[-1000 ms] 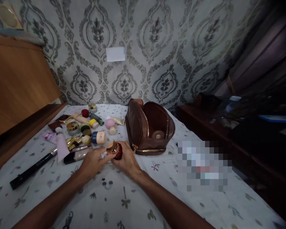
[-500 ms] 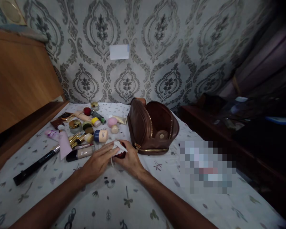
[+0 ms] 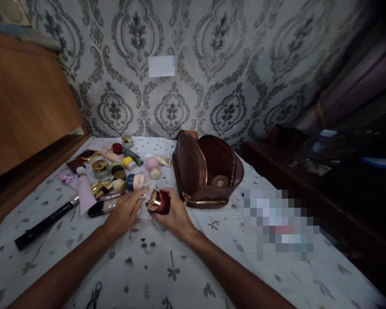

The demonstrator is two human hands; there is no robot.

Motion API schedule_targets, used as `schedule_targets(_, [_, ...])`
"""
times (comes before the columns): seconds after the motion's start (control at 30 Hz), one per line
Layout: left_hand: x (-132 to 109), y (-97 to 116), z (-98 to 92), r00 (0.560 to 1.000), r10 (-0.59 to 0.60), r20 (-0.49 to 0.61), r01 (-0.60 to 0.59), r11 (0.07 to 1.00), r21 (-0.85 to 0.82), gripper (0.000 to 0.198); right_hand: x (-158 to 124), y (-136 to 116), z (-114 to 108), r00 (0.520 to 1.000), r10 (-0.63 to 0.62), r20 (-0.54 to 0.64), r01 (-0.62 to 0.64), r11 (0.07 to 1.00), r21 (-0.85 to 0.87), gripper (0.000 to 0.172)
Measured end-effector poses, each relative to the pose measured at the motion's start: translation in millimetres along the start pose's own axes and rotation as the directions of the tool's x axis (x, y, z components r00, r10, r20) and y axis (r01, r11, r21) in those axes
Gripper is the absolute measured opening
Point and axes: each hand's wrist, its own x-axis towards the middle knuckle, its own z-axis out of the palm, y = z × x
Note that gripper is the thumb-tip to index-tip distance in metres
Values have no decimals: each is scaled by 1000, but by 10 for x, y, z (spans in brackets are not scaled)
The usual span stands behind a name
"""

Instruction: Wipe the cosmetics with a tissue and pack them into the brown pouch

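Note:
My right hand is wrapped round a dark red cosmetic jar with a shiny gold band, tilted toward the left. Pinched in my left hand is a thin white tissue, which lies against the jar's gold end. Just right of my hands, a brown makeup bag stands unzipped, its dark inside showing. Near my left fingers lie a foundation bottle with a black cap and a navy and peach jar.
Several cosmetics spread over the left of the patterned sheet, among them a lilac tube, a long black wand and a pink sponge. A blurred patch covers something at right. Patterned wallpaper rises behind.
My left hand has shifted left with the tissue, off the top of the red jar. More of the jar and its gold band now shows. My right hand keeps its hold.

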Motion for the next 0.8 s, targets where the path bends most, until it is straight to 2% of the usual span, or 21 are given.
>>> schedule_targets(0.13, [25,160,-84,985,161,-63,-162,987,-11,31,-14,-25,-16,1000,-18,-9,18,999,-38,45])
schedule_targets(0.23, [52,308,-125,944,330,-21,-328,943,51,29,-39,-3,-6,994,-101,44,104,992,-68,45])
schedule_targets(0.3, [72,366,-128,937,350,6,-349,931,102,26,-60,14,17,986,-139,88,148,982,-115,41])
schedule_targets(0.37, [94,382,-123,963,269,17,-269,957,108,23,-78,23,45,985,-136,109,155,969,-192,36])
schedule_targets(0.47, [139,345,-122,997,53,56,-56,997,49,22,-89,21,66,980,-154,122,180,953,-244,31])
schedule_targets(0.6, [200,258,-135,979,-157,129,158,987,2,32,-85,-20,40,968,-178,176,210,959,-191,43])
schedule_targets(0.8, [117,89,-103,943,-295,157,301,953,-17,44,-137,-151,19,987,27,159,-7,992,-125,57])
